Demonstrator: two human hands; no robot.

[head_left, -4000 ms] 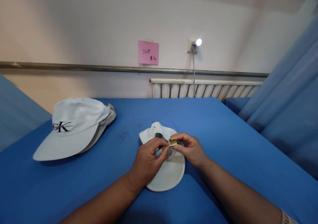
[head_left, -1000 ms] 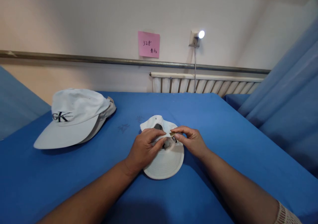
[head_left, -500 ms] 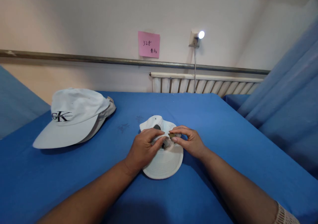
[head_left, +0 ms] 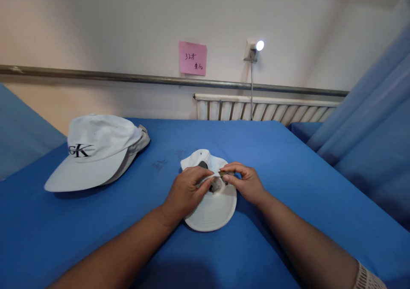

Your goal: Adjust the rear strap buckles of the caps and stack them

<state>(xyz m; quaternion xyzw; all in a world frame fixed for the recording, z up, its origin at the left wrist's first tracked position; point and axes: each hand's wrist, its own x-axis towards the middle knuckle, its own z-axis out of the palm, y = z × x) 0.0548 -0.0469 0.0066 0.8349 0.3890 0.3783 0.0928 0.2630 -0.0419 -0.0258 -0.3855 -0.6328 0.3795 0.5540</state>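
A white baseball cap (head_left: 214, 214) lies on the blue-covered table, its brim pointing toward me and its back strap facing up. My left hand (head_left: 187, 193) pinches the white cap strap (head_left: 215, 173) between thumb and fingers. Close beside it, my right hand (head_left: 245, 182) grips a small brass-coloured buckle (head_left: 221, 174) at the strap's other end. The two hands' fingertips are only a little apart, above the cap's opening. Part of the strap and the far side of the buckle are hidden by my fingers.
Stacked caps (head_left: 99, 139), the top one white with black letters, sit at the left. The blue table cover (head_left: 272, 246) reaches back to a radiator (head_left: 237, 109) and metal rail (head_left: 160, 80). Blue curtains (head_left: 368, 109) hang at the right, and a pink note (head_left: 192, 59) is on the wall.
Four seconds ago the buckle showed a bright, raised face; now it looks flatter and darker, with more white strap visible between my hands. Over the last second, both hands have barely moved.
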